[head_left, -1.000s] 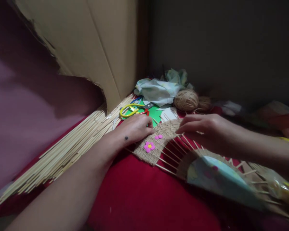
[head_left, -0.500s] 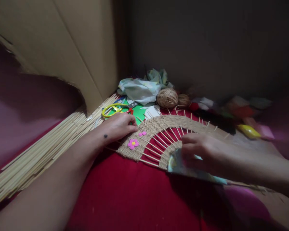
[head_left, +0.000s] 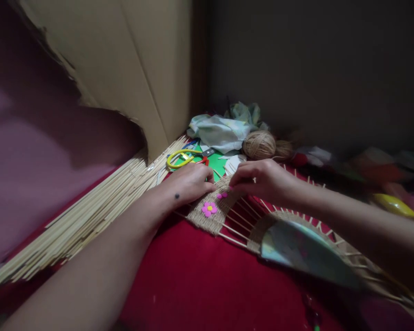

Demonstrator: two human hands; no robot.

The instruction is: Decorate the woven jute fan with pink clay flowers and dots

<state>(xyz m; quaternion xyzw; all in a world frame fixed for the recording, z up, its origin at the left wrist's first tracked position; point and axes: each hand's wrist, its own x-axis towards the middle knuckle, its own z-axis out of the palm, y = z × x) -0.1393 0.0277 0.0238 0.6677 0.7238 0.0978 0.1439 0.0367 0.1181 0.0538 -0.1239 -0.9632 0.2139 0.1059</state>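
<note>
A half-round woven fan (head_left: 207, 224) of twine and thin sticks lies on red cloth, with pale blue patterned fabric (head_left: 290, 243) at its inner part. A pink flower (head_left: 209, 209) with a yellow centre sits on the woven band, and two small pink petals (head_left: 221, 196) lie just above it. My left hand (head_left: 195, 181) is closed at the band's upper left edge, thumb on the weave. Over the band, beside the petals, my right hand (head_left: 258, 180) pinches what looks like another pink petal (head_left: 231, 187), mostly hidden by the fingertips.
Yellow-handled scissors (head_left: 182, 158) rest on a green sheet (head_left: 216, 171) behind my left hand. A bundle of thin sticks (head_left: 89, 216) runs along the left. Twine balls (head_left: 260, 145) and crumpled fabric (head_left: 221, 131) lie behind. Cardboard (head_left: 152, 69) stands at the back left.
My right hand has moved left from the fan's inner fabric to the woven band near the petals. My left hand stays at the fan's edge. The whole view has shifted slightly.
</note>
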